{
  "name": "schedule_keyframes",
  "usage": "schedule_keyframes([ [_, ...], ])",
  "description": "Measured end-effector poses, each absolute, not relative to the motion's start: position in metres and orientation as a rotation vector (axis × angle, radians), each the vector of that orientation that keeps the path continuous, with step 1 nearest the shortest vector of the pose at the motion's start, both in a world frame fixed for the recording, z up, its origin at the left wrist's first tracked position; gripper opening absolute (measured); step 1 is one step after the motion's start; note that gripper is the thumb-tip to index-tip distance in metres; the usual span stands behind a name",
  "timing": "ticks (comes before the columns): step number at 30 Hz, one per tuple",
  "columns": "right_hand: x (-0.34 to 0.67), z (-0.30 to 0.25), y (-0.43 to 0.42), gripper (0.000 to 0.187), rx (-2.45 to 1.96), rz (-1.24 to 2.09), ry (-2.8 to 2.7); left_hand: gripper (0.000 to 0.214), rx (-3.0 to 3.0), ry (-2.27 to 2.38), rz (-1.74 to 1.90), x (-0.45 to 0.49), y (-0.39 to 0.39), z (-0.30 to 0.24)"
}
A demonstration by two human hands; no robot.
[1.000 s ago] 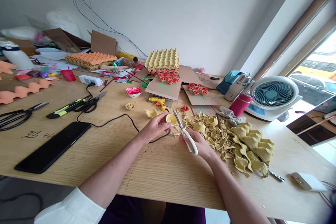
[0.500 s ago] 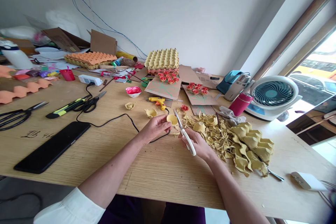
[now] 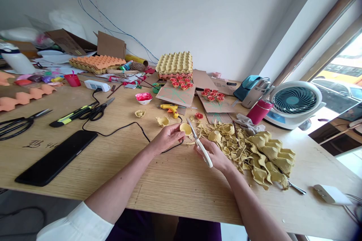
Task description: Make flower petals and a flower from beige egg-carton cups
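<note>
Pinched in the fingers of my left hand (image 3: 167, 138) is a small yellow egg-carton cup (image 3: 186, 128), its round opening facing up towards me. My right hand (image 3: 212, 153) grips white-handled scissors (image 3: 204, 152), whose blades point up and left beside the cup's right rim. Whether the blades touch the cup I cannot tell. Beyond my hands lie a loose yellow cup piece (image 3: 162, 121), a yellow paper rose (image 3: 140, 113) and a red rose (image 3: 198, 115). A heap of yellow carton scraps (image 3: 234, 150) spreads to the right of my right hand.
A yellow glue gun (image 3: 171, 110) lies ahead, its black cord trailing left. Behind it are a red paint bowl (image 3: 143, 98), cardboard (image 3: 177, 96) bearing red roses, and stacked egg trays (image 3: 174, 64). A black phone (image 3: 56, 158) and black scissors (image 3: 97, 111) lie left; a fan (image 3: 294, 103) stands right.
My right hand and the scissors have shifted very slightly to the right, and the blades look a little farther from the cup. My left hand holds the cup in the same place.
</note>
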State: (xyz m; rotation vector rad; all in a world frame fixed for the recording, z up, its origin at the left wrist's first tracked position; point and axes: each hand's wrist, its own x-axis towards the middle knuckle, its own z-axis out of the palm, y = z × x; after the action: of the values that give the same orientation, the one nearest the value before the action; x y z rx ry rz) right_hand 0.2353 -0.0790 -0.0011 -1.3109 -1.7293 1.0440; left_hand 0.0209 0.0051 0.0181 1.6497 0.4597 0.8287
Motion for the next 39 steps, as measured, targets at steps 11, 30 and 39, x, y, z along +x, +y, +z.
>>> schedule_keyframes([
  [11, 0.236, 0.003, -0.080, 0.048, -1.289, 1.019, -1.744, 0.040, 1.545, 0.445, 0.813, 0.019, 0.003, 0.020],
  [30, 0.234, -0.018, -0.068, 0.046, -1.267, 0.998, -1.447, 0.056, 1.394, 0.447, 0.898, 0.023, 0.003, 0.017],
  [39, 0.229, -0.014, -0.070, 0.046, -1.261, 1.001, -1.450, 0.062, 1.424, 0.534, 0.941, 0.026, 0.005, 0.014],
])
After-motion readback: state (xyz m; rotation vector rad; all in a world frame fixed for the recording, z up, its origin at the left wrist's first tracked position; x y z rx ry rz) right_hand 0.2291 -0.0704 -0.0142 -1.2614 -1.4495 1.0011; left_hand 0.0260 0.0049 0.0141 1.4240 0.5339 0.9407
